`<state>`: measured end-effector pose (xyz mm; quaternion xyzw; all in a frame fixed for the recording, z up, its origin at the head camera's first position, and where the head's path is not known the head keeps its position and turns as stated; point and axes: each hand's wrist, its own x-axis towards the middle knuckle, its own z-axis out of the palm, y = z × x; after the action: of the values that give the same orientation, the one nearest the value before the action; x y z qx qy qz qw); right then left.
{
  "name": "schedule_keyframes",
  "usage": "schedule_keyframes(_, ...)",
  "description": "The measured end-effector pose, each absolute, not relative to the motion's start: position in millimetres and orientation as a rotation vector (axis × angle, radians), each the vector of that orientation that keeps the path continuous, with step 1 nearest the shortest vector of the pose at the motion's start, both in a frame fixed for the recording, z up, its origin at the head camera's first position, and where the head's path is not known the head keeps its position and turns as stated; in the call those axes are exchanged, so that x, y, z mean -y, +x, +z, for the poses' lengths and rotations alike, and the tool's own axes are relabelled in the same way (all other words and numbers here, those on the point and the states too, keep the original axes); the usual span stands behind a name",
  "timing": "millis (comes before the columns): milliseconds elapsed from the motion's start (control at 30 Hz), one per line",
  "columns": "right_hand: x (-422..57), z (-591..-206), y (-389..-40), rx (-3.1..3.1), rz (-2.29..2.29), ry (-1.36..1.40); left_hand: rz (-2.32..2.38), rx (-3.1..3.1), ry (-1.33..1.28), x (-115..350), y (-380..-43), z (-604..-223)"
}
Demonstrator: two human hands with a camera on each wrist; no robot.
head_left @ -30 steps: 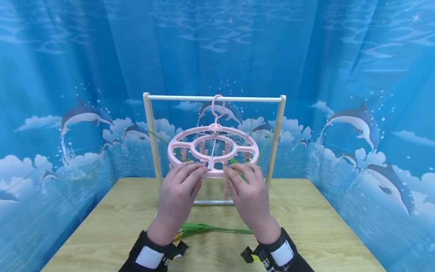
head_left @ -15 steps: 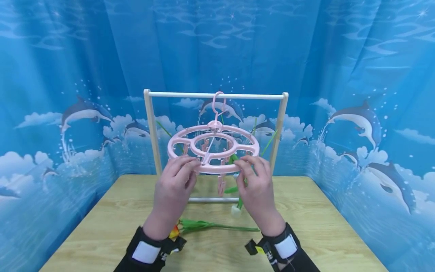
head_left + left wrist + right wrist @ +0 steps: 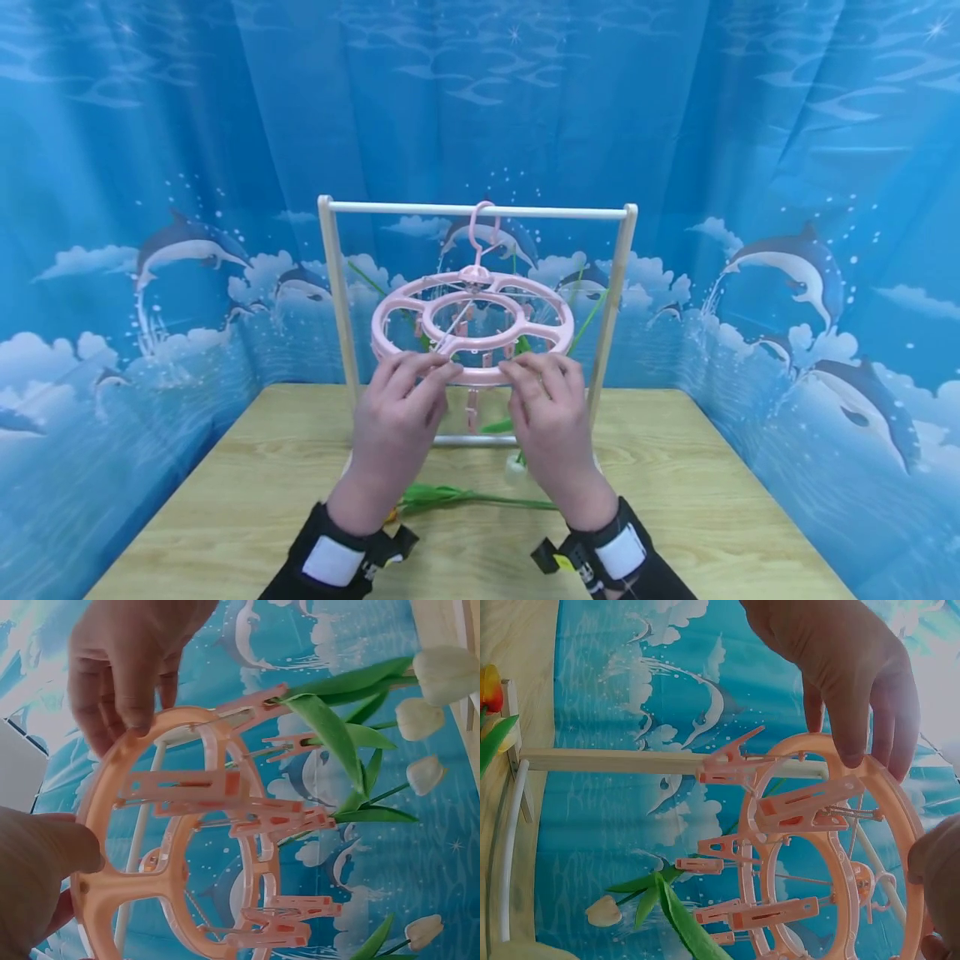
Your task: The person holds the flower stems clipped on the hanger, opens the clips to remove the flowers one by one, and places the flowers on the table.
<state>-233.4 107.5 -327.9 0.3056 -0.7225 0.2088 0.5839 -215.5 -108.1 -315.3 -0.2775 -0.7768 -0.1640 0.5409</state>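
Observation:
A pink round clip hanger (image 3: 480,342) hangs by its hook (image 3: 482,229) from the top bar of a rack. My left hand (image 3: 397,417) pinches the near rim left of centre. On the right, my right hand (image 3: 555,417) pinches the same rim, fingertips close to the left hand's. Pink clothespins (image 3: 184,787) dangle beneath the ring. Several white tulips (image 3: 448,675) with green leaves hang heads down from clips, as the left wrist view shows. One white tulip (image 3: 516,467) is partly hidden by the right hand in the head view.
The white-barred rack (image 3: 551,212) with wooden posts stands on a wooden table (image 3: 697,500). An orange-yellow tulip with a green stem (image 3: 480,498) lies in front of it. A blue dolphin-print curtain (image 3: 480,100) surrounds the table.
The hanger has turned, its near side shifting left; the front dangling clothespin moved left too. My hands spread slightly apart, then came closer together on the rim.

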Motion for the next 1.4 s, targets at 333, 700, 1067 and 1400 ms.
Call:
schedule_keyframes(333, -113.3, -328.6, -236.8, 1.708, 0.46, 0.682, -0.447, 1.891, -0.624, 111.0, -216.4, -317.0)
schedule_keyframes(700, -123.0, -327.8, -241.8, 1.709, 0.494, 0.637, -0.461, 1.89, -0.603, 114.5, -217.5, -314.5)
schedule_keyframes(1067, -107.8, -333.1, -236.0, 1.707, 0.472, 0.68, -0.357, 1.847, -0.643, 103.4, -217.2, -319.7)
schedule_keyframes(1400, -108.1, -334.6, -238.1, 1.731, 0.479, 0.672, -0.378, 1.87, -0.64, 102.6, -216.7, -321.0)
